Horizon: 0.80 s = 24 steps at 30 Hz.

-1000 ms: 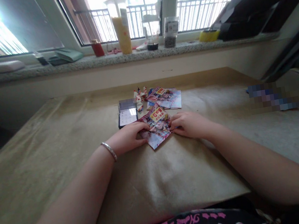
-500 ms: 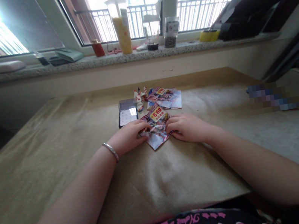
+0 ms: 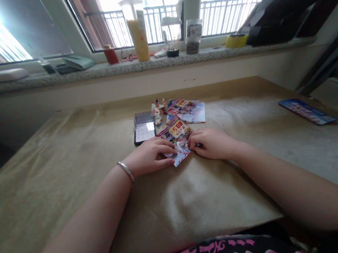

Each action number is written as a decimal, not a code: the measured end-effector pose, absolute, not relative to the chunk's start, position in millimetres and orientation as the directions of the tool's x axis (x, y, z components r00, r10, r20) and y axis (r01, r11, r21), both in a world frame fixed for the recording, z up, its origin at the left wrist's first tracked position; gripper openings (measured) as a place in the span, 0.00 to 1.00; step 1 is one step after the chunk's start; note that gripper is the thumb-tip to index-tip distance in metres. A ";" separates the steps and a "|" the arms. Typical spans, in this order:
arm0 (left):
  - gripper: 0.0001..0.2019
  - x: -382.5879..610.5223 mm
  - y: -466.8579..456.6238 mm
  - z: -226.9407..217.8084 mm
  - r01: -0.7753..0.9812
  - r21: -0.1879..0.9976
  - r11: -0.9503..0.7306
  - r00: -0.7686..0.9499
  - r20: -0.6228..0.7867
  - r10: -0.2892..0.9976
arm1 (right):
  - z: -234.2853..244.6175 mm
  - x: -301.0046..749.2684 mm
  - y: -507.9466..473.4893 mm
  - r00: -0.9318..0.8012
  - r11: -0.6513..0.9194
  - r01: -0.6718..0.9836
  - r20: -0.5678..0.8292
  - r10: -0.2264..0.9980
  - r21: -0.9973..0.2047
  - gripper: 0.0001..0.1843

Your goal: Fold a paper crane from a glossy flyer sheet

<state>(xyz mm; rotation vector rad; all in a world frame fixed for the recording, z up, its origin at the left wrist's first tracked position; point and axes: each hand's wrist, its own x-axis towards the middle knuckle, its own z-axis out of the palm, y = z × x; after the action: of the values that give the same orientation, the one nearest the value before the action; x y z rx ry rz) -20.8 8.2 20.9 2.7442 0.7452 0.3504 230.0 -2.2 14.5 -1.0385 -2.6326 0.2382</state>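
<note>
A colourful printed paper sheet [image 3: 178,130] with a big yellow price label lies on the table in front of me, its lower left part folded over. My left hand [image 3: 154,154], with a silver bangle on the wrist, holds the sheet's left side, fingers over the fold and thumb lower down. At the right edge, my right hand [image 3: 210,143] pinches the paper between thumb and bent fingers. Just beyond the left hand lies a phone [image 3: 144,132] with its screen lit. Behind the sheet are a folded paper piece [image 3: 158,112] and more printed sheets [image 3: 197,112].
A flat blue printed item [image 3: 307,111] lies far right on the cloth-covered table [image 3: 66,169]. On the stone windowsill [image 3: 126,67] stand a tall yellow cup [image 3: 139,40], a clear cup with a straw [image 3: 171,39], a small jar [image 3: 194,38] and a black bag [image 3: 280,17].
My left hand has shifted slightly right over the sheet, and its lower left corner is now folded inward. My right hand has stayed at the right edge.
</note>
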 end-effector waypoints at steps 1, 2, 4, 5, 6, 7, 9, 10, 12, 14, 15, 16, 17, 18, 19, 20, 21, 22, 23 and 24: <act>0.16 -19.8 7.4 21.1 0.445 0.323 -0.835 0.845 0.159 0.512 | 14.2 229.4 -2.2 -0.680 0.713 0.654 0.216 0.701 -0.254 0.07; 0.20 -18.8 6.9 20.9 0.439 0.315 -0.842 0.847 0.167 0.504 | 13.8 228.9 -2.0 -0.670 0.704 0.665 0.217 0.710 -0.250 0.07; 0.19 -17.5 6.6 19.0 0.420 0.279 -0.863 0.856 0.193 0.479 | 13.2 228.4 -1.8 -0.660 0.694 0.675 0.215 0.720 -0.249 0.08; 0.17 -17.3 6.9 17.7 0.410 0.266 -0.873 0.861 0.203 0.466 | 13.3 228.5 -1.8 -0.660 0.694 0.675 0.215 0.720 -0.251 0.08; 0.14 -17.3 7.3 16.4 0.400 0.257 -0.880 0.865 0.211 0.455 | 13.8 228.7 -2.1 -0.662 0.696 0.674 0.216 0.718 -0.248 0.08; 0.13 -17.6 7.8 15.4 0.392 0.253 -0.884 0.867 0.218 0.447 | 14.7 228.9 -2.8 -0.669 0.702 0.671 0.213 0.712 -0.238 0.07; 0.12 -18.3 8.0 15.3 0.384 0.242 -0.891 0.869 0.231 0.438 | 17.7 229.3 -5.2 -0.701 0.729 0.655 0.201 0.684 -0.197 0.07; 0.12 -18.6 7.6 16.3 0.390 0.224 -0.893 0.868 0.235 0.438 | 19.5 229.1 -6.9 -0.727 0.752 0.638 0.190 0.660 -0.167 0.07; 0.15 -18.3 5.1 20.4 0.418 0.163 -0.894 0.862 0.239 0.447 | 23.1 227.8 -10.6 -0.758 0.777 0.621 0.176 0.628 -0.102 0.07; 0.18 -16.9 1.2 25.4 0.468 0.083 -0.880 0.856 0.207 0.474 | 25.5 225.3 -13.8 -0.776 0.793 0.606 0.175 0.606 -0.057 0.08; 0.18 -15.8 -0.9 27.5 0.486 0.057 -0.872 0.852 0.190 0.487 | 26.0 223.9 -14.9 -0.783 0.799 0.600 0.174 0.597 -0.042 0.07; 0.17 -14.7 -2.9 28.9 0.502 0.041 -0.864 0.846 0.183 0.500 | 26.1 222.4 -15.6 -0.789 0.803 0.595 0.170 0.591 -0.033 0.07; 0.16 -13.6 -4.5 29.4 0.522 0.027 -0.852 0.836 0.184 0.518 | 25.7 221.0 -16.0 -0.793 0.806 0.591 0.167 0.587 -0.028 0.07; 0.15 -12.6 -5.7 29.1 0.540 0.016 -0.841 0.825 0.188 0.533 | 25.1 219.7 -16.2 -0.796 0.809 0.587 0.163 0.583 -0.026 0.07; 0.14 -11.9 -6.4 28.1 0.552 0.007 -0.834 0.818 0.192 0.543 | 24.4 218.7 -16.2 -0.797 0.810 0.585 0.163 0.581 -0.028 0.07; 0.14 -11.5 -6.4 26.5 0.561 0.000 -0.828 0.812 0.195 0.551 | 23.8 217.9 -16.1 -0.797 0.810 0.585 0.166 0.581 -0.030 0.07; 0.14 -11.4 -6.0 24.6 0.567 -0.007 -0.824 0.808 0.198 0.555 | 23.5 217.3 -16.2 -0.795 0.810 0.586 0.169 0.582 -0.031 0.08; 0.14 -11.6 -5.0 22.7 0.570 -0.011 -0.821 0.806 0.200 0.557 | 23.4 216.9 -16.5 -0.793 0.807 0.589 0.170 0.585 -0.032 0.08; 0.14 -12.0 -3.8 21.0 0.573 -0.011 -0.820 0.804 0.202 0.559 | 23.7 216.7 -17.0 -0.790 0.804 0.594 0.169 0.590 -0.032 0.08; 0.13 -12.5 -2.3 19.9 0.578 -0.007 -0.816 0.800 0.204 0.564 | 24.2 216.7 -17.7 -0.786 0.800 0.600 0.164 0.596 -0.031 0.08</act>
<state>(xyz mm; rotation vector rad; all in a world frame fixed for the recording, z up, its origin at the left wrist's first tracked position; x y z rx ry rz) -12.5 -2.3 19.9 3.0457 0.9673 0.3104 216.7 -17.7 24.2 -0.9445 -2.8209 -0.0337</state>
